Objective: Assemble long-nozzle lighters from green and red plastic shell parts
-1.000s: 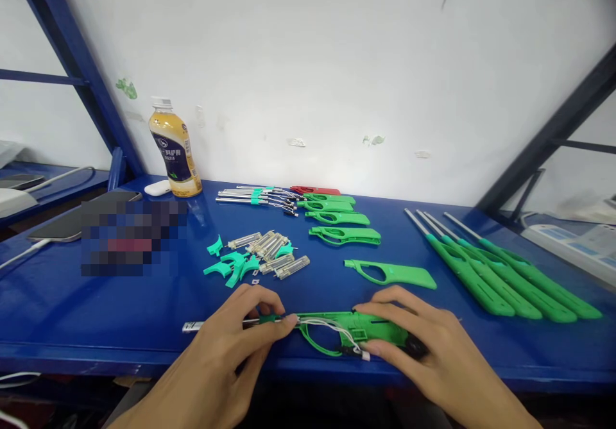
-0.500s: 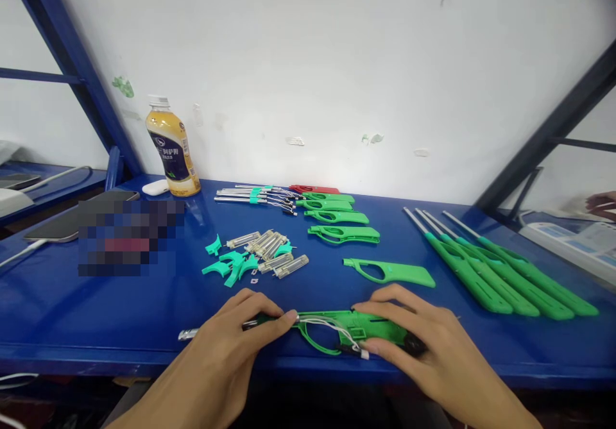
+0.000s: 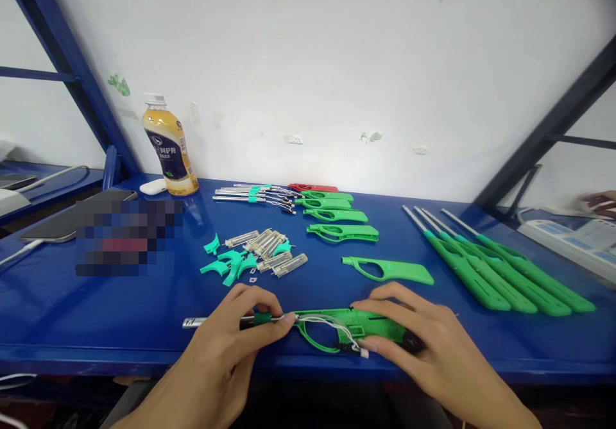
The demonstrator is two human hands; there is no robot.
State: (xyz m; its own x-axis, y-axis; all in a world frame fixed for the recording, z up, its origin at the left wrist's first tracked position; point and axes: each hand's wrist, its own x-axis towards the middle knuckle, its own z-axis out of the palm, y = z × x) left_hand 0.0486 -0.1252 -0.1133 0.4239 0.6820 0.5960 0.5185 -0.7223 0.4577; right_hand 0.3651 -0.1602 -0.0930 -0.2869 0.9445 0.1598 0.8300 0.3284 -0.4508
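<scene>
A rod [image 3: 250,320] and a green shell [image 3: 351,319] are held at the near edge of the table [image 3: 144,310].
The rod is pinched by the left hand [image 3: 228,333]; the shell is gripped by the right hand [image 3: 426,333].

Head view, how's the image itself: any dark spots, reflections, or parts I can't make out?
Head view: white wall bright, top right corner darkened; head view: a pale reflection on the blue table below the bottle; head view: a pixelated patch at left hides what lies there; head view: the open green handle looks fairly clear.
</scene>
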